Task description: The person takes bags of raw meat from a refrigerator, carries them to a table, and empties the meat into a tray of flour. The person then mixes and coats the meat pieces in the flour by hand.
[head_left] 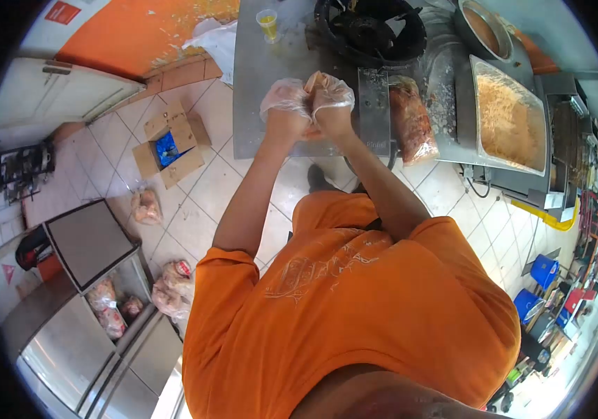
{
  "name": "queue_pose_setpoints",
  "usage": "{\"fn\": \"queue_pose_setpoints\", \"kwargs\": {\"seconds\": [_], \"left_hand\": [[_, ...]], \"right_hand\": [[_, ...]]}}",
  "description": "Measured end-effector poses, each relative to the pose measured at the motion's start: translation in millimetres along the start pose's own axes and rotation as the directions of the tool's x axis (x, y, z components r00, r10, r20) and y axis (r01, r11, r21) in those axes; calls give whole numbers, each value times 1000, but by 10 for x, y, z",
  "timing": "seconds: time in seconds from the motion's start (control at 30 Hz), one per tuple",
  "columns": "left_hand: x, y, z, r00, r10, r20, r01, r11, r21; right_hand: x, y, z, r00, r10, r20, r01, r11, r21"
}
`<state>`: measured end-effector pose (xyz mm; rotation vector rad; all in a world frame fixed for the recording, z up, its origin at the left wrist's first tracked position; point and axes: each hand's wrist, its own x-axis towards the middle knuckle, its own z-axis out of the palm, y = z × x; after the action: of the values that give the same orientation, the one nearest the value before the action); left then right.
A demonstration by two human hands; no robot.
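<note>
In the head view, my left hand [286,101] and my right hand [332,99] wear clear plastic gloves and meet over the metal table [253,126]. Both are closed, with fingers curled inward. A brownish, orange-tinged mass [322,80] shows at the right hand; glove and fingers hide its kind. What the left hand grips is also hidden. To the right of my hands lies a clear bag of reddish marinated meat [414,122], beside a flat metal scale-like plate [374,105]. A clear cup of yellow liquid [267,28] stands beyond my left hand.
A large black pan-like vessel [369,59] sits at the back. On the right are a tray of orange-tan crumbly powder [512,119] and a round metal bowl [463,21]. An open cardboard box [147,157] and bagged raw meat [145,207] lie on the tiled floor.
</note>
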<state>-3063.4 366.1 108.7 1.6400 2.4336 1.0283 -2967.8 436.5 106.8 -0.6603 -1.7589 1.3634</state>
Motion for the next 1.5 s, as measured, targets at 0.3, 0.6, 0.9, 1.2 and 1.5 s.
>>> {"fn": "queue_pose_setpoints", "kwargs": {"seconds": [0.3, 0.6, 0.9, 1.2, 1.5], "left_hand": [[-3, 144, 182, 980, 118, -161, -115, 993, 27], [421, 291, -133, 896, -313, 313, 347, 936, -55], [164, 272, 40, 958, -226, 174, 225, 974, 25], [298, 289, 84, 984, -175, -19, 172, 980, -102], [276, 479, -273, 936, -349, 39, 348, 937, 32]], "right_hand": [[34, 314, -219, 954, -294, -61, 277, 940, -199], [239, 296, -612, 946, 4, 323, 77, 968, -240], [452, 1064, -781, 538, -589, 604, 814, 177, -553], [768, 1395, -655, 790, -473, 391, 582, 779, -234], [868, 377, -464, 882, -284, 377, 463, 678, -571]]}}
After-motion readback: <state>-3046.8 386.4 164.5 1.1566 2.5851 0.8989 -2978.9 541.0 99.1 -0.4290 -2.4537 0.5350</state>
